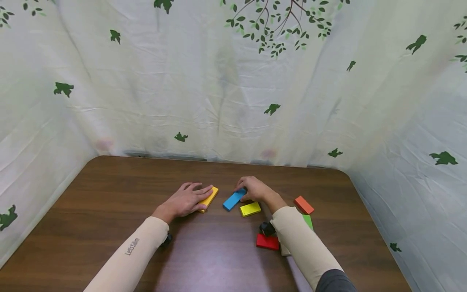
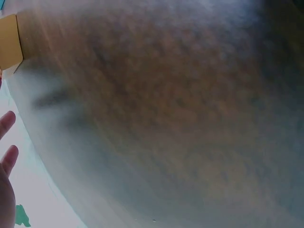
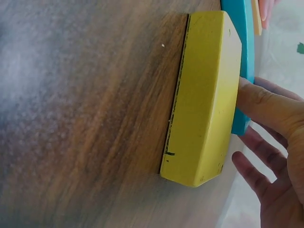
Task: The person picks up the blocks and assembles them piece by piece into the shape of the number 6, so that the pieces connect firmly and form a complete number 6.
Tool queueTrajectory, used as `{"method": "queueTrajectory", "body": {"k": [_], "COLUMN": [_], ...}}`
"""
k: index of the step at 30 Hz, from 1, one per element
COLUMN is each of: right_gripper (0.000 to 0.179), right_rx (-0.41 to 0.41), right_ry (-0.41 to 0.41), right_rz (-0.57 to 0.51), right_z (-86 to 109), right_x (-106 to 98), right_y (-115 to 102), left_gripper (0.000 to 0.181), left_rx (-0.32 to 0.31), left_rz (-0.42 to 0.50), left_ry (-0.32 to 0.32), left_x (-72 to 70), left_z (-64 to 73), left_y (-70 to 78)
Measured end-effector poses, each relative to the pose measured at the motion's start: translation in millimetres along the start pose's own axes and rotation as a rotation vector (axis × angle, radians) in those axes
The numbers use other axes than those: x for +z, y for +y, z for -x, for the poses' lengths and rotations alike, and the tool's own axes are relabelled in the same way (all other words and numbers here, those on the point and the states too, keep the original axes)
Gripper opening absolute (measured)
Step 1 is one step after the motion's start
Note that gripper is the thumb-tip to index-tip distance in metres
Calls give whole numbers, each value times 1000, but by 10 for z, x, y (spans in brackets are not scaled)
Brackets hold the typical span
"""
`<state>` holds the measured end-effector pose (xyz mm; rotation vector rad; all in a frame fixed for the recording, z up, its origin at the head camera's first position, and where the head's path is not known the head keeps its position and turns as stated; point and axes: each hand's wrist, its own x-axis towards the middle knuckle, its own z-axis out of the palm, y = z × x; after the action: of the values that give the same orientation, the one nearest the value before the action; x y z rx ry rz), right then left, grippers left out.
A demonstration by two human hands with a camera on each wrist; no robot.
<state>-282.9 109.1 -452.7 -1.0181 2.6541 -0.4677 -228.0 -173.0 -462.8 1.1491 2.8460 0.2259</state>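
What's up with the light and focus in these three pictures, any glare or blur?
Head view: a pale sheen on the tabletop between darker shadows; left wrist view: dim, the tabletop blurred and smeary; right wrist view: the nearest yellow block looks fairly crisp, the tabletop hazy with glare at far left.

The words "Let'sSlim" [image 1: 132,246] are printed in dark letters on the pale left sleeve [image 1: 140,259], a little way from the cuff; from the head view they are read at a slant, rising toward the right. On the yellow block [image 3: 202,102], seen close from the right wrist, a short black stroke [image 3: 170,153] is shown near one end, readable as neither letter nor number.
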Motion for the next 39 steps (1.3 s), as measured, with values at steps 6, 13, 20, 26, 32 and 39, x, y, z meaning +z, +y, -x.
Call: {"method": "queueTrajectory", "body": {"k": [6,13,20,26,32,39], "right_gripper": [30,29,29,28,27,28], "right_rx": [-23,-33,-5,11,27,68], "right_ry": [16,42,55,67,78,97], "right_rz": [-8,-20,-39,-17,-39,-27], "right_z": [-32,-64,-129,-212,-282,-350], "right_x": [20,16,-1,-6,-37,-76], "right_y": [23,34,32,69,89,132], "left_gripper": [57,56,54,54,54,54], "left_rx": [5,9,27,11,-8,-3], "left_rz": [13,13,-1,-9,-7,7], "left_ry": [5,16,35,20,2,10], "left_x": [31,37,55,62,63,48], "left_z": [9,29,50,55,38,24], "left_y": [-2,2,-20,-23,-13,-4]}}
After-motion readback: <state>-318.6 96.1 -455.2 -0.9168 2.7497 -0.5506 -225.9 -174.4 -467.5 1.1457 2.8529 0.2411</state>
